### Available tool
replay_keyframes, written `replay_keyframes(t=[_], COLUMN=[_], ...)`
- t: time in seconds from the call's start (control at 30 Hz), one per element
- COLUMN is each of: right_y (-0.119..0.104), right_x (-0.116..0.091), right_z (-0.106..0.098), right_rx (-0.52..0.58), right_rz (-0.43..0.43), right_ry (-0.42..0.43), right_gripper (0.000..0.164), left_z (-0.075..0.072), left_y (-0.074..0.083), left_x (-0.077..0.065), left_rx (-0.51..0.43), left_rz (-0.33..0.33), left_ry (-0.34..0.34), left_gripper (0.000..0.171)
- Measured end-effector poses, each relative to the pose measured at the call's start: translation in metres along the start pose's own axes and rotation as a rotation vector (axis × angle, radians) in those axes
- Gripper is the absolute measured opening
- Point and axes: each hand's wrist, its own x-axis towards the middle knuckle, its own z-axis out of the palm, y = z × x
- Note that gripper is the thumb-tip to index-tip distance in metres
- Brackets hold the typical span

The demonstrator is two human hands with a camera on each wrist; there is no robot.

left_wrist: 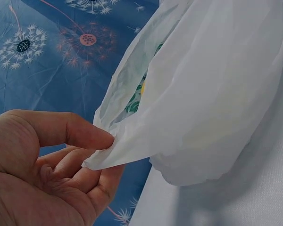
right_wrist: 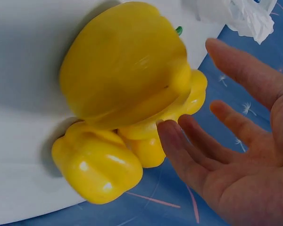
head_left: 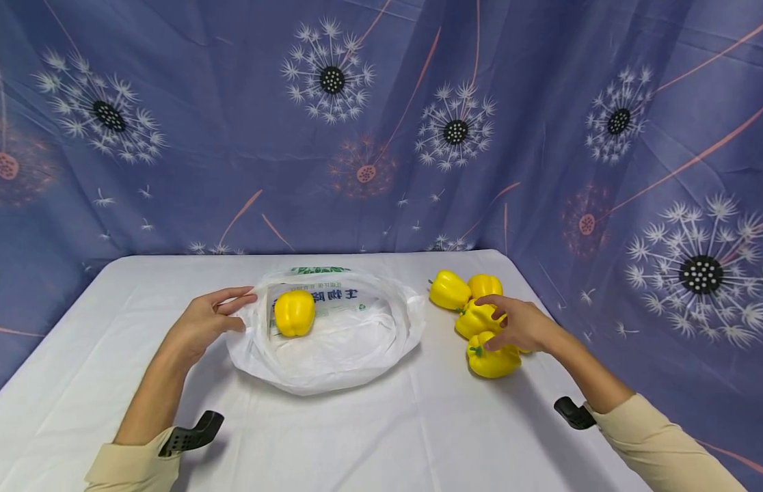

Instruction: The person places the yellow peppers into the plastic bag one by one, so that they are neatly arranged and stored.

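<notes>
A white plastic bag (head_left: 351, 372) lies on the table with its mouth spread wide, and one yellow bell pepper (head_left: 295, 313) sits inside at its left. My left hand (head_left: 203, 322) pinches the bag's left rim between thumb and fingers; the left wrist view shows the pinched edge of the bag (left_wrist: 198, 94) close up. Over a cluster of yellow bell peppers on the right hovers my right hand (head_left: 521, 322), its fingers spread and holding nothing. Nearest to it is the front pepper (head_left: 495, 362), which looms large as a pepper (right_wrist: 125, 66) in the right wrist view.
Behind the front pepper, more peppers lie together, among them a left one (head_left: 449, 290) and a back one (head_left: 485, 285). A white cloth covers the table (head_left: 381, 444). A blue dandelion-print curtain (head_left: 381, 205) hangs behind and along the right side.
</notes>
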Motion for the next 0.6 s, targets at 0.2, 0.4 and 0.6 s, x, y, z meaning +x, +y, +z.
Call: replay_keyframes(t=[0.2, 0.4, 0.6], right_y=[0.008, 0.013, 0.019], right_x=[-0.005, -0.009, -0.012], right_z=[0.0, 0.002, 0.005], right_rx=[0.0, 0.014, 0.009], right_rz=[-0.002, 0.005, -0.014], right_ry=[-0.04, -0.053, -0.063], right_gripper=[0.085, 0.079, 0.073], left_z=[0.0, -0.001, 0.0], left_y=[0.0, -0.001, -0.001], left_x=[0.001, 0.001, 0.002], left_rx=[-0.012, -0.009, 0.004], left_rz=[-0.001, -0.022, -0.025], left_ry=[-0.001, -0.008, -0.005], left_gripper=[0.081, 0.082, 0.082])
